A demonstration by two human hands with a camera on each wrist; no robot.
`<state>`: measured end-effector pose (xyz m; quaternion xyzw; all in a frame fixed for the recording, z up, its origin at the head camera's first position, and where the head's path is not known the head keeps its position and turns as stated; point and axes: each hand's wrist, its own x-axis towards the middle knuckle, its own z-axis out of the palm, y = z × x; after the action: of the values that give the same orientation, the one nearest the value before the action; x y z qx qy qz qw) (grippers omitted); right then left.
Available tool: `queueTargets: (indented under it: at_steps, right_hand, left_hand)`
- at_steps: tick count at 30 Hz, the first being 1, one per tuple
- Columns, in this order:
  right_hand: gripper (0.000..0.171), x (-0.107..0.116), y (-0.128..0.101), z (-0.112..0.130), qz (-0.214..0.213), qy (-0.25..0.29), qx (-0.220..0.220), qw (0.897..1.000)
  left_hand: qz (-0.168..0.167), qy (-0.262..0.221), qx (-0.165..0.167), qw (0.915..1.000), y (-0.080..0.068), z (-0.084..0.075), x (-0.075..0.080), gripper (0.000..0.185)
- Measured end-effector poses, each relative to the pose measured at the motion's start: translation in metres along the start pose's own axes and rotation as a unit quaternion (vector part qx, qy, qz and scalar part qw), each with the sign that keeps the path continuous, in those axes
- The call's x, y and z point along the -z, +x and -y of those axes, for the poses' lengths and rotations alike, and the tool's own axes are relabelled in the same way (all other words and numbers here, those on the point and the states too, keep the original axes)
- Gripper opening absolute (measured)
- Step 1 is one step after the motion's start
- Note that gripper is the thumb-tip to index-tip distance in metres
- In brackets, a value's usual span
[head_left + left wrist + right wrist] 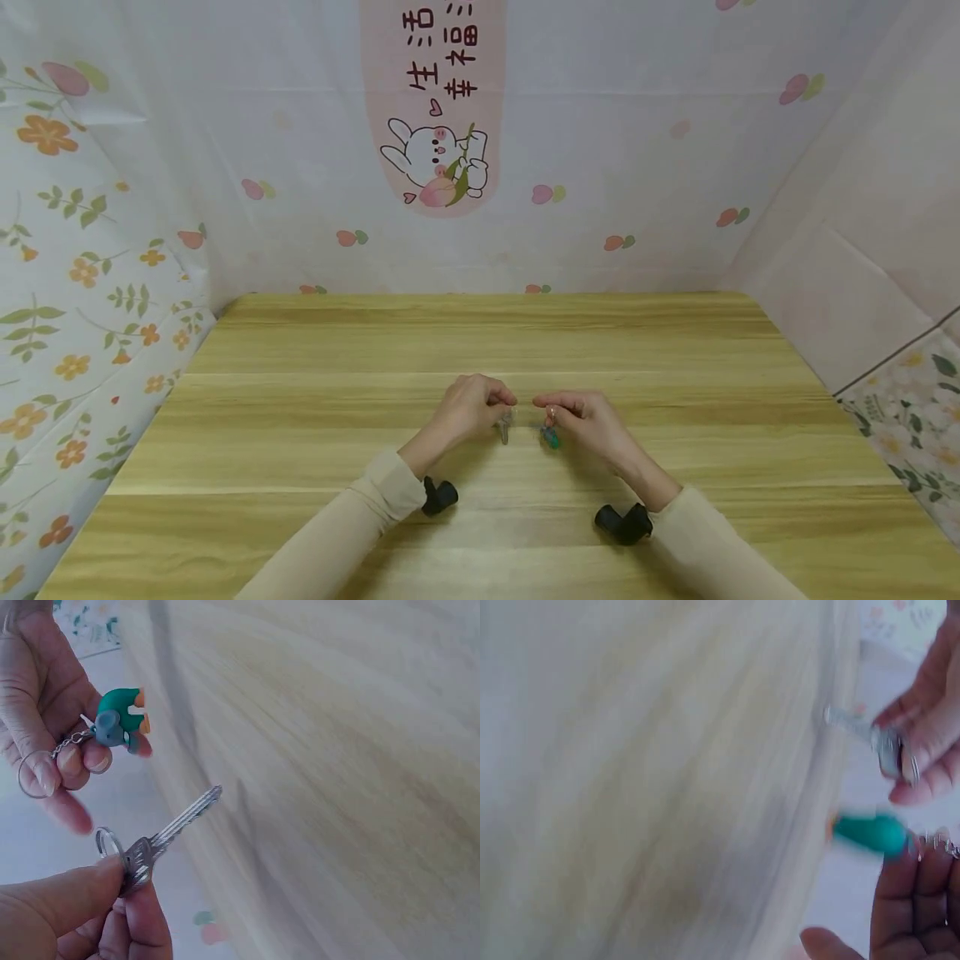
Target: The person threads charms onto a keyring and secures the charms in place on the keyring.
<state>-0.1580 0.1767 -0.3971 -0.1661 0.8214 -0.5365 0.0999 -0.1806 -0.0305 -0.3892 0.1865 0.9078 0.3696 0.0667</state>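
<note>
- Left hand: it is hovering over the wooden table, left of centre, with thumb and fingers pinching the head of a silver key.
- Silver key: in the head view it is hanging blade-down from the fingers, its long axis near vertical. In the left wrist view the blade is pointing away from the pinching fingers, towards the table. A small split ring is sitting at the key's head, touching the thumb tip.
- Right hand: it is hovering just beside the left hand, not touching it, with the fingers curled and pinching a larger key ring.
- Keychain charm: a green and grey figure with orange tips is dangling on a short chain from the larger ring, just below the right fingers; in the head view it is hanging close to the key, apart from it.
- Right wrist view: this view is blurred; the charm is showing as a green streak, its long axis roughly horizontal.
</note>
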Motion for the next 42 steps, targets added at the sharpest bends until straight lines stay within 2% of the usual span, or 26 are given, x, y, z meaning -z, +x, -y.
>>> queueTargets:
  at_steps: [3, 8, 12, 14, 15, 18, 20, 22, 25, 30, 35, 42]
  right_hand:
    - [0.017, -0.008, -0.008, 0.005, -0.046, -0.012, 0.03, 0.998]
    - [0.004, -0.02, -0.02, 0.013, -0.118, -0.037, 0.076, 0.989]
    - [0.008, -0.024, -0.027, 0.019, -0.149, -0.08, 0.12, 0.978]
    - [0.013, -0.024, -0.03, 0.021, -0.161, -0.132, 0.157, 0.965]
    - [0.015, -0.024, -0.031, 0.022, -0.168, -0.162, 0.179, 0.956]
    - [0.019, -0.022, -0.031, 0.022, -0.19, -0.25, 0.246, 0.917]
    - [0.021, -0.021, -0.031, 0.022, -0.207, -0.285, 0.281, 0.893]
    - [0.018, -0.02, -0.031, 0.022, -0.221, -0.294, 0.302, 0.88]
    - [0.004, -0.022, -0.031, 0.021, -0.232, -0.277, 0.323, 0.875]
    - [0.021, -0.027, -0.032, 0.019, -0.228, -0.254, 0.345, 0.874]
    - [0.018, -0.03, -0.036, 0.019, -0.226, -0.258, 0.342, 0.875]
    - [0.029, -0.031, -0.036, 0.02, -0.232, -0.244, 0.356, 0.872]
  left_hand:
    - [-0.017, 0.008, -0.027, 0.9995, -0.006, -0.006, 0.001, 0.005]
    - [-0.058, 0.044, -0.082, 0.994, -0.015, -0.016, 0.002, 0.006]
    - [-0.077, 0.057, -0.101, 0.9902, -0.018, -0.022, 0.002, 0.007]
    - [-0.079, 0.058, -0.104, 0.9898, -0.019, -0.025, 0.003, 0.007]
    - [-0.077, 0.053, -0.102, 0.9905, -0.02, -0.026, 0.004, 0.007]
    - [-0.056, 0.022, -0.09, 0.9941, -0.021, -0.028, 0.006, 0.006]
    - [-0.035, -0.009, -0.075, 0.9965, -0.022, -0.029, 0.007, 0.006]
    - [-0.016, -0.041, -0.061, 0.9972, -0.023, -0.03, 0.007, 0.006]
    - [0.003, -0.078, -0.045, 0.9959, -0.025, -0.031, 0.008, 0.006]
    - [0.003, -0.098, -0.048, 0.994, -0.03, -0.034, 0.008, 0.006]
    - [0.006, -0.106, -0.057, 0.9927, -0.035, -0.039, 0.01, 0.007]
    - [0.022, -0.103, -0.07, 0.992, -0.042, -0.044, 0.014, 0.01]
